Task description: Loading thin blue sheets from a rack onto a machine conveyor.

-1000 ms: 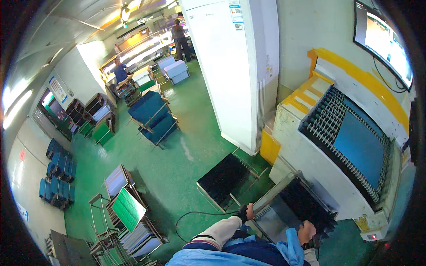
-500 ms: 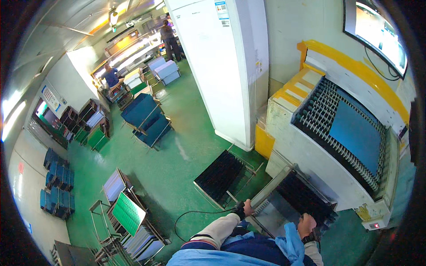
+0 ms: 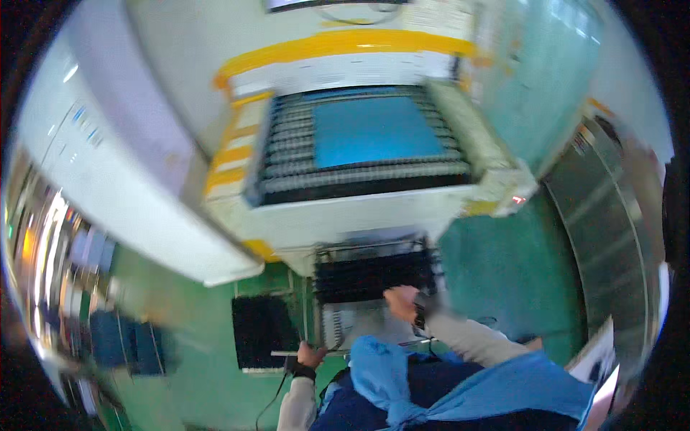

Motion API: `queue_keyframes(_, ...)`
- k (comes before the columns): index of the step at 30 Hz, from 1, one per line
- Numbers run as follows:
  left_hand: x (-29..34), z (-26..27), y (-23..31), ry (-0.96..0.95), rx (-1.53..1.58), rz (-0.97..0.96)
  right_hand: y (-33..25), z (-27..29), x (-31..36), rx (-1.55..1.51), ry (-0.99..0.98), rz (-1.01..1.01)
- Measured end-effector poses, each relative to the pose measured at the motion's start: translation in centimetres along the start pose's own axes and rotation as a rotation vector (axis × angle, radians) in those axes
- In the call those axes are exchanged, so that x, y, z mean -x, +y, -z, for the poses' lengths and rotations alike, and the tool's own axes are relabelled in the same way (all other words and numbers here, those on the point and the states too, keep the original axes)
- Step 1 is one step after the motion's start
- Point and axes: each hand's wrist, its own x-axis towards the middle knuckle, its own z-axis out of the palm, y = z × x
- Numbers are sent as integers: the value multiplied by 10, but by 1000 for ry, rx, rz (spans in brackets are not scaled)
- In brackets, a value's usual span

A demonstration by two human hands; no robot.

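Observation:
In front of me stands a metal-framed rack (image 3: 374, 276) with dark, closely packed slots and a greyish, see-through-looking lower part. My left hand (image 3: 310, 355) is closed on the near left corner of the rack's frame, with a dark band at the wrist and a dark cord hanging from it. Over the near edge of the black slotted part, my right hand (image 3: 404, 302) has its fingers curled together; motion blur hides what they hold. Beyond the rack, a blue panel (image 3: 377, 131) lies flat on a roller conveyor (image 3: 287, 158).
A second black slotted rack (image 3: 262, 332) sits on the green floor to the left. Left of the conveyor rises a tall white cabinet (image 3: 129, 179). A grey metal-sided unit (image 3: 604, 237) stands at the right. Blue panel racks (image 3: 126, 343) show at the far left.
My view has swung right, so the conveyor is now straight ahead. My right hand has moved onto the black part of the rack; the left stays at its frame.

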Motion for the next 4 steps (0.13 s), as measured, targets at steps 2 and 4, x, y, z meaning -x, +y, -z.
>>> queue_keyframes(2, -3, -1, 3, 99, -223, -61, -3, 2, 3, -7, 4, -72)
queue_keyframes(4, -10, 0, -3, 122, -353, -105, -4, -1, 3, 45, -73, -82)
